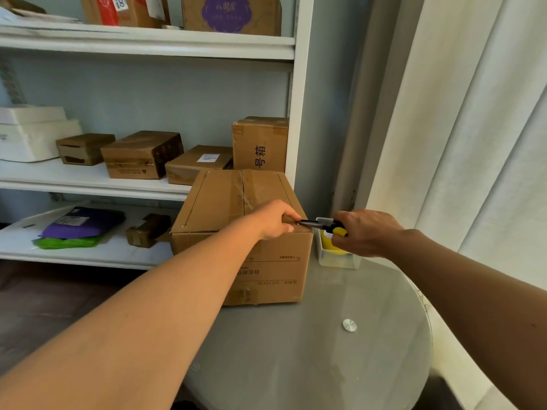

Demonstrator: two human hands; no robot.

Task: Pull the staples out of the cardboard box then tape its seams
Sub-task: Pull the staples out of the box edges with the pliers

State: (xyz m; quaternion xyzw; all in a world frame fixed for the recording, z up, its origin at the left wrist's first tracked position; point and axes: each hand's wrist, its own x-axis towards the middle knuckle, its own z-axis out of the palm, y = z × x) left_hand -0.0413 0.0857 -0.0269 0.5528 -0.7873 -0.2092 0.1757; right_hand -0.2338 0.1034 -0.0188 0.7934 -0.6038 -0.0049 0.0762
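A brown cardboard box (236,202) stands on a round glass table (325,350), its top seam covered with clear tape. My left hand (275,220) rests on the box's near right top corner, fingers curled over the edge. My right hand (367,232) grips pliers (322,225) with black and yellow handles. The pliers' metal jaws meet a small staple at that corner, right beside my left fingertips. Another staple shows at the top's near left corner (184,225).
A clear plastic tray (337,257) with something yellow inside sits right of the box. White shelves (118,184) behind hold several cardboard boxes, white foam and purple and green bags (80,226). A white curtain (473,143) hangs at the right.
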